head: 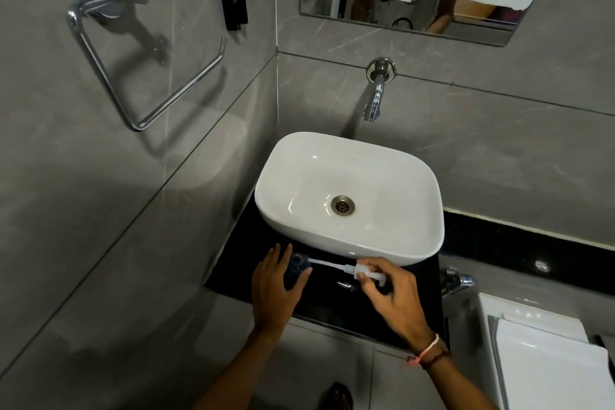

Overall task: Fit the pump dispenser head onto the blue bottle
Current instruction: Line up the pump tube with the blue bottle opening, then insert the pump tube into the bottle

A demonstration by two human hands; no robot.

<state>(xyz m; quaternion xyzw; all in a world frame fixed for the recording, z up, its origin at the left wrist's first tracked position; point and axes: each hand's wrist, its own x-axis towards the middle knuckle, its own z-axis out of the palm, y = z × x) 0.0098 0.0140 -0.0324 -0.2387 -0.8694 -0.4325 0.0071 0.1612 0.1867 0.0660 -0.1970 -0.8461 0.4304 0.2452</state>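
Blue bottle (297, 266) stands on the black bench (332, 309), near the white basin (349, 196), gripped by the left hand (274, 286). Right hand (394, 289) grips the pump dispenser head (366, 272), its tube tip in the bottle mouth.

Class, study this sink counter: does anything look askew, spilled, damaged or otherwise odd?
Nothing spilled or damaged. One thing is askew: the pump head, pinched in the right hand, lies nearly sideways, its dip tube slanting to the mouth of the blue bottle that the left hand steadies. It is not yet seated.
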